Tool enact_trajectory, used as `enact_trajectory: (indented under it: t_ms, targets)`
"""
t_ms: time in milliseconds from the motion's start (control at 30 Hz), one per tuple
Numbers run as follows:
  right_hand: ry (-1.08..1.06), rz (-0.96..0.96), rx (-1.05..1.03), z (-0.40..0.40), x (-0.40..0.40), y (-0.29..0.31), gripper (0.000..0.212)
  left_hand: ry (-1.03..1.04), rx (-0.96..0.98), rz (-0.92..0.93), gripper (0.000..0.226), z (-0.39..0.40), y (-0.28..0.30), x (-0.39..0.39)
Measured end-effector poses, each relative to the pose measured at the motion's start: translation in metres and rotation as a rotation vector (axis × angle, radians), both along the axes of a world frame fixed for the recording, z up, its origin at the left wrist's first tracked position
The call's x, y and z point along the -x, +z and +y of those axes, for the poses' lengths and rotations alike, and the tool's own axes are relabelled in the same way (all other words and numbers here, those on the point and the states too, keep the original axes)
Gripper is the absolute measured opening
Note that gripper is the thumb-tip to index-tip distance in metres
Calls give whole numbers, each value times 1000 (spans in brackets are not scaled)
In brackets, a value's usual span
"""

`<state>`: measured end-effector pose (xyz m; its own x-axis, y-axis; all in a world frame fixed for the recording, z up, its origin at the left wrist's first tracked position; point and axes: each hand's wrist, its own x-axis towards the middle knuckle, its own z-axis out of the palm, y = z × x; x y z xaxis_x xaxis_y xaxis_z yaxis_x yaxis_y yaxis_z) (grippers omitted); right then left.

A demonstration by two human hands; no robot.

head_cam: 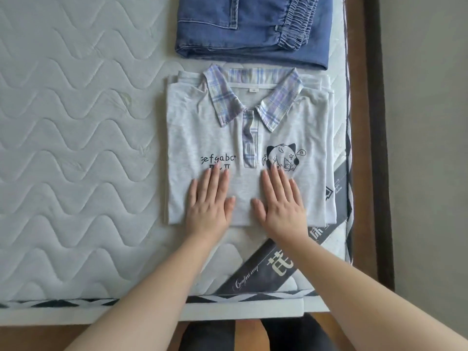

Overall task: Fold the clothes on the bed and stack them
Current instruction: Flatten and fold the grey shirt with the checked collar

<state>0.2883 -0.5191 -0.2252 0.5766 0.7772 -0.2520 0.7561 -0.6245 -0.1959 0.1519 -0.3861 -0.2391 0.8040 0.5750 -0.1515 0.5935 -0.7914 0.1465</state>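
left hand [209,202] and right hand [281,206] are lying open, flat, pressing the folded grey shirt [249,150]; folded jeans [253,29] are sitting just beyond at twelve o'clock on the mattress [76,148].

A single wide-angle view from the person's head looks steeply down at the bed [76,148], close enough that both forearms enter from the bottom edge. The mattress fills the left and centre; the bed frame [374,148] and floor [430,122] run down the right.
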Motion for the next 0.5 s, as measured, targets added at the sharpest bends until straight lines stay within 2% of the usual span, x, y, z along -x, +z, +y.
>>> enact_trajectory:
  t_ms: [233,367,433,500]
  targets:
    - [-41,27,240,-84,-16,16,79,132,83,68,70,6,17,61]
    - [17,190,374,-104,-1,49,80,149,246,334,73,-11,44,96]
    - [105,246,442,-103,5,76,75,145,285,477,71,-22,66,104]
    - [153,274,416,-100,10,112,65,138,301,534,62,-33,102,97]
